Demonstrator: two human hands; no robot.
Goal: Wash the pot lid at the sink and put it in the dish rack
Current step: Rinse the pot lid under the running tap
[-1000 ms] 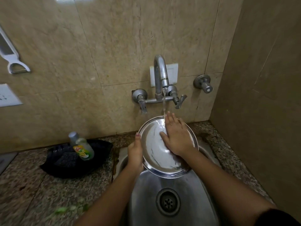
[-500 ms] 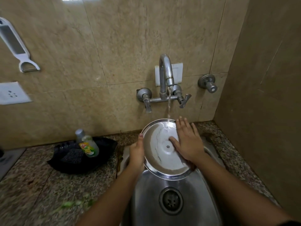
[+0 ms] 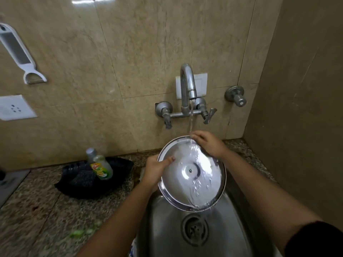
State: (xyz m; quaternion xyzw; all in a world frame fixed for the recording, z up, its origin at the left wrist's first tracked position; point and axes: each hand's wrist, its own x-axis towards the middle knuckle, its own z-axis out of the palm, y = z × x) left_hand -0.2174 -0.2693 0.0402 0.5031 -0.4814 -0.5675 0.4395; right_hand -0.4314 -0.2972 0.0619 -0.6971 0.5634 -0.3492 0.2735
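While water runs from the tap (image 3: pixel 187 84) onto it, the pot lid (image 3: pixel 192 173) is held tilted over the sink (image 3: pixel 167 234), its inner face toward the camera. The left hand (image 3: pixel 155 171) is closed on the lid's left rim, thumb lying across the inner face. The right hand (image 3: pixel 208 143) grips the upper right rim with curled fingers, right where the stream lands. A soap bottle (image 3: pixel 101 166) (green label) leans in a black tray (image 3: pixel 89 180) on the counter (image 3: pixel 33 210), well left of the sink.
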